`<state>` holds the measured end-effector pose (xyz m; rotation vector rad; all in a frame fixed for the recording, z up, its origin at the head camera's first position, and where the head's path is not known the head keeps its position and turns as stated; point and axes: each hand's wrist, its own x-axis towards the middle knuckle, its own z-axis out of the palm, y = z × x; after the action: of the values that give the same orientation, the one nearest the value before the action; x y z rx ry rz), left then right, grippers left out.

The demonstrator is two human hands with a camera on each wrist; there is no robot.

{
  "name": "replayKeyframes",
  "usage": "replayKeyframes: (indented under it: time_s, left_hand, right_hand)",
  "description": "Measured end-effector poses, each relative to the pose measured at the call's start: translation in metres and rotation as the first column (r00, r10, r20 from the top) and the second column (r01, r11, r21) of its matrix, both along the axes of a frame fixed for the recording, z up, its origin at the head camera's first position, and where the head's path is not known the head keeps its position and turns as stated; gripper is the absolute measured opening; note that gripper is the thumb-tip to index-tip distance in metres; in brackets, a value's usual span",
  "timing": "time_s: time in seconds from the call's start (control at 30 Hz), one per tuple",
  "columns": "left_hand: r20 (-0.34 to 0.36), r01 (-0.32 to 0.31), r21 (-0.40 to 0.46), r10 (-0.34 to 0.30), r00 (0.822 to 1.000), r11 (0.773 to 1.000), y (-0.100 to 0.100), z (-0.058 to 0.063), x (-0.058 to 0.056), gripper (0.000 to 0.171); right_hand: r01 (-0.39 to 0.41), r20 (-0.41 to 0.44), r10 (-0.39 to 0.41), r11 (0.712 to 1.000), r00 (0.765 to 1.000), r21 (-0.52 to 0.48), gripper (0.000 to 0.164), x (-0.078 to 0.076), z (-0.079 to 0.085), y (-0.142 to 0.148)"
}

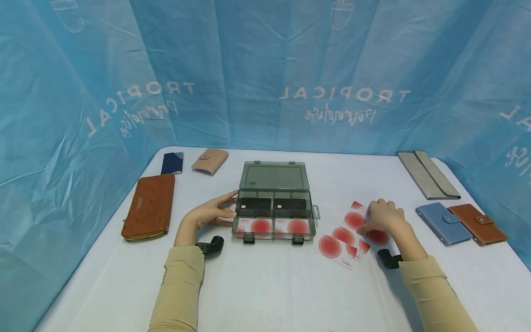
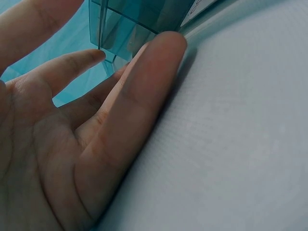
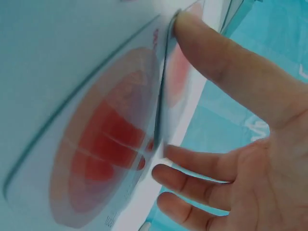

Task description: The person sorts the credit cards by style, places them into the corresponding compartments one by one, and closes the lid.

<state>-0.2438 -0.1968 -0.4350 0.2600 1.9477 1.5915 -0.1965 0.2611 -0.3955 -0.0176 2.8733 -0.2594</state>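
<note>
Mid-worktop (image 1: 271, 286), the green divided box (image 1: 274, 177) stands open, lid laid to the far side, presumably for free access to its compartments. I see the left hand (image 1: 213, 212) at its left wall, fingers spread wide, likely steadying it. To the right, the right hand's (image 1: 386, 216) fingers appear to pinch a red-circled card (image 3: 177, 72) by its edges, among loose cards (image 1: 330, 246). From above, that hand hides its grip; left fingertip contact I cannot confirm.

Tan sleeves (image 1: 178, 290) end beside black wrist cameras (image 1: 216, 245).
</note>
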Motion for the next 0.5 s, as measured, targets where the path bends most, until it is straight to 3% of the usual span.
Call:
replayKeyframes:
  time_s: [0.17,0.3,0.4,0.5]
  left_hand:
    - [-0.005,0.003,-0.008,-0.003,1.000,1.000,0.0002,0.0004,0.0000,0.086]
    - [-0.005,0.002,-0.009,-0.002,1.000,1.000,-0.0001,0.0009,0.0002,0.086]
    - [-0.001,-0.004,-0.006,0.004,1.000,1.000,0.0001,0.0013,0.0006,0.085]
    - [0.000,0.000,-0.006,0.000,1.000,1.000,0.0003,0.0016,0.0011,0.085]
  right_hand:
    - [0.025,-0.042,-0.030,0.994,0.999,-0.105,0.084,-0.0036,-0.0021,-0.0021]
    - [0.039,0.006,-0.039,0.978,0.999,-0.203,0.085,-0.0075,-0.0036,-0.0055]
    - [0.023,0.034,-0.013,0.951,0.999,-0.309,0.083,-0.0094,-0.0045,-0.0066]
    - [-0.008,0.043,0.030,0.896,0.999,-0.444,0.079,-0.0102,-0.0035,-0.0056]
